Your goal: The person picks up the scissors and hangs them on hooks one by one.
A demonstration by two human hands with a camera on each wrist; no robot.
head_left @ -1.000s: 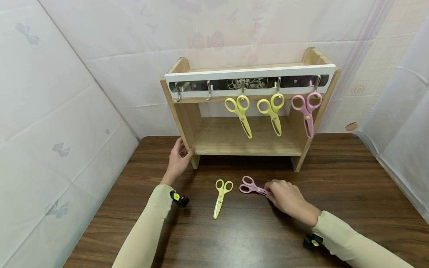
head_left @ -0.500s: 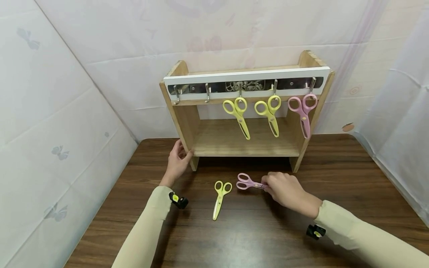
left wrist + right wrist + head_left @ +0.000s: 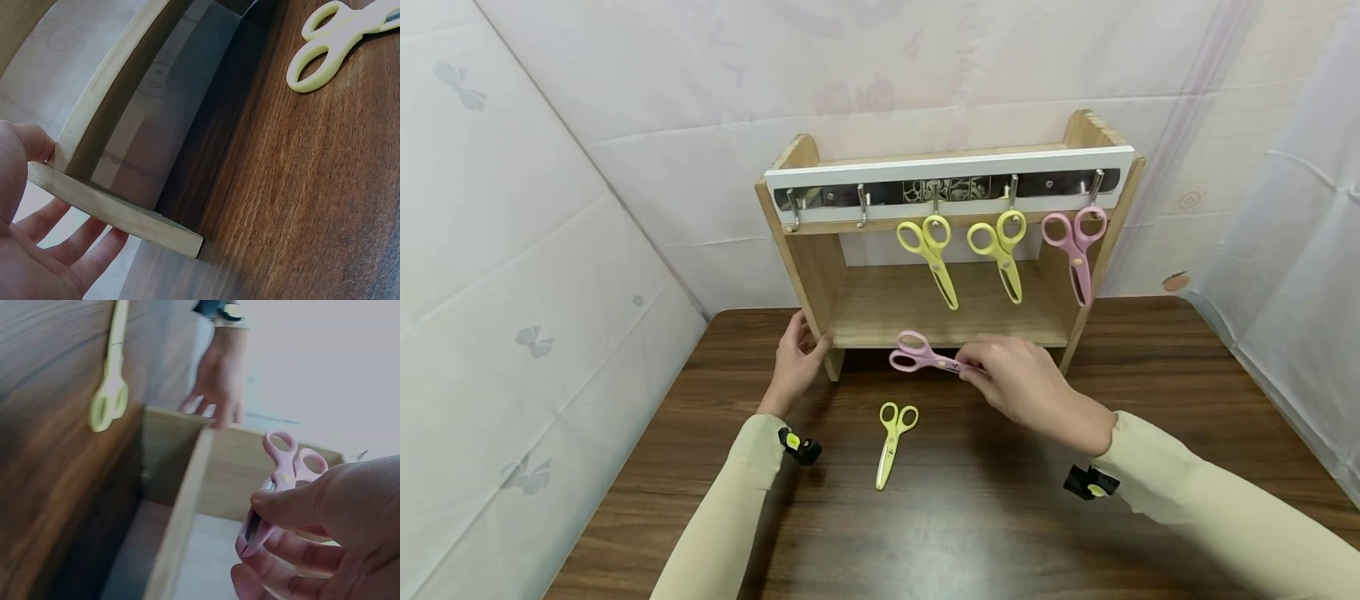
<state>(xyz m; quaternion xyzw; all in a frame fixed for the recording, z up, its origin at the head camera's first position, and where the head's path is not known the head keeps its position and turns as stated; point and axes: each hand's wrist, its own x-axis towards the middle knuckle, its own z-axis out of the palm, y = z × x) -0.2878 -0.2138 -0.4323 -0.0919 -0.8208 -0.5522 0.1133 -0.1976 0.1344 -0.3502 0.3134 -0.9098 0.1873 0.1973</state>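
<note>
My right hand (image 3: 1026, 383) pinches pink scissors (image 3: 917, 354) by the blade end, raised off the table in front of the lower shelf board. Their handle loops point left in the head view. In the right wrist view, thumb and fingers clasp the blades of these pink scissors (image 3: 284, 465). My left hand (image 3: 797, 358) grips the wooden shelf (image 3: 808, 287) at its lower left side. Seen from the left wrist, the thumb lies at the front and the fingers are behind the side panel (image 3: 125, 215). Yellow scissors (image 3: 891, 446) lie on the table between the hands.
A white hook rail (image 3: 955, 162) with several metal hooks runs along the shelf top. Two yellow scissors (image 3: 932, 258) (image 3: 1003, 254) and one pink pair (image 3: 1077, 254) hang from its right-hand hooks. The two left hooks (image 3: 861, 204) carry nothing. Dark wooden table (image 3: 970, 517) below.
My right hand has lifted the pink scissors off the table and carried them left and toward the shelf. The left hand keeps its grip on the shelf side.
</note>
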